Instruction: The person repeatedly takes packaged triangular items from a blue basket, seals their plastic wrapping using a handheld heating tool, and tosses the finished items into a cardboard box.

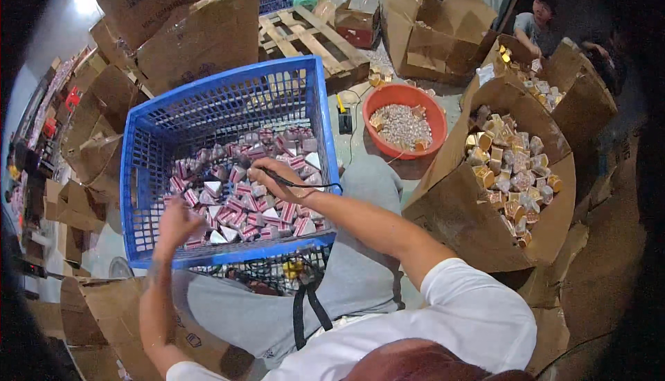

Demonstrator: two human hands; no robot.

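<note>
A blue plastic crate [228, 259] stands in front of me, its bottom covered with many small, angular packets [242, 204] in pink-and-white striped wrap. Some turn plain white sides up. My right hand [276, 179] is over the middle of the pile, fingers closed around a dark, slim, pen-like tool [296, 184] with a black cord. The tool's tip is hidden by the hand. At the crate's near left, my left hand [181, 225] is just above the packets. Motion blurs its fingers, so whether it holds anything cannot be made out.
An orange-red tub [441, 128] of small clear pieces stands right of the crate. Further right, an open cardboard box [478, 242] holds gold and clear pieces. Behind are a wooden pallet [305, 38] and a small black device [345, 121] with a cord. Another person [532, 29] sits far right.
</note>
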